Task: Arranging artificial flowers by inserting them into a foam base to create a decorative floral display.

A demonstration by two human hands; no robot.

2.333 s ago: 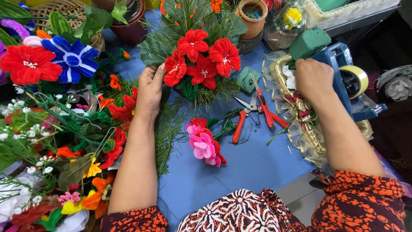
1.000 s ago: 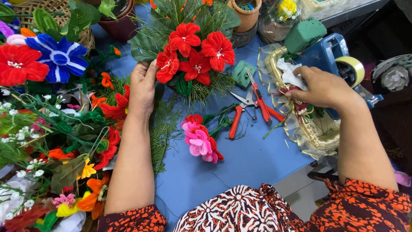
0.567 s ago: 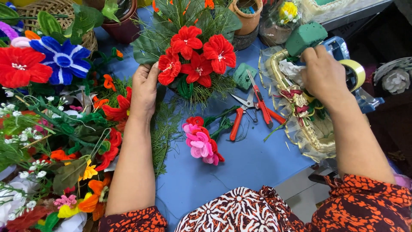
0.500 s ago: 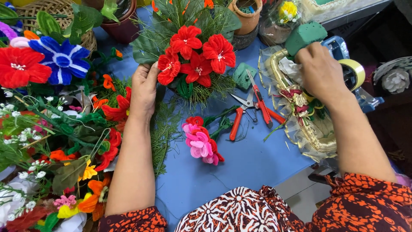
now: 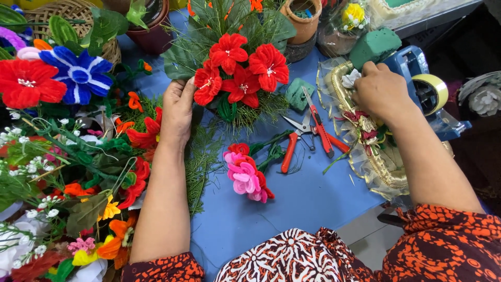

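Right hand (image 5: 381,91) has slid down off the foam block (image 5: 374,46) onto the gold basket (image 5: 365,151), fingers curled (pinching something white). Left hand (image 5: 177,112) rests flat beside the bouquet (image 5: 237,70): four red flowers.

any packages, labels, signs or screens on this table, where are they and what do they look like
No labels, signs or screens show.
Clear crinkled wrapping: right edge of the blue table, around a gold oval basket, under the right hand.
Tape dispenser: far right, blue, with a yellowish roll.
Left hand: on the red flower arrangement.
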